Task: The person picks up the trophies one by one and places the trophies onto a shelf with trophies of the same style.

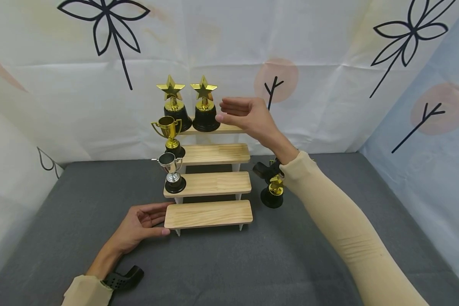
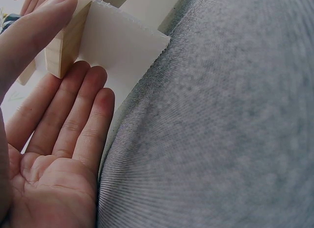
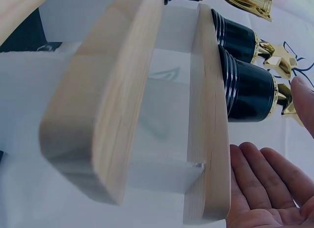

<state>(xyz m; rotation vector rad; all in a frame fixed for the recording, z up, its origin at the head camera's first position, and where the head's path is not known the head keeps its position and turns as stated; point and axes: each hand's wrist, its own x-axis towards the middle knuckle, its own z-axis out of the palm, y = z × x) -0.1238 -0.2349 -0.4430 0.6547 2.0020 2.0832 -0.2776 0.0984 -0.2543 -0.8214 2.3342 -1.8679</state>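
Observation:
A stepped wooden display stand (image 1: 208,213) stands on the grey cloth. My left hand (image 1: 143,223) is at the left end of its lowest step, fingers extended in the left wrist view, fingertips by the board (image 2: 68,51). At the top step, my right hand (image 1: 248,117) is held with straight fingers just right of a gold star trophy (image 1: 205,114), nothing in its grasp; the thumb is close to the trophy. Another star trophy (image 1: 172,110) stands left of it. A gold cup trophy (image 1: 169,131) and a silver cup trophy (image 1: 173,174) occupy the left ends of the steps below.
Right of the stand, a gold trophy with a black base (image 1: 272,196) stands on the cloth, partly covered by my right wrist and its black wrist device (image 1: 267,171). More gold bits show behind the forearm. A patterned white backdrop (image 1: 222,38) hangs behind.

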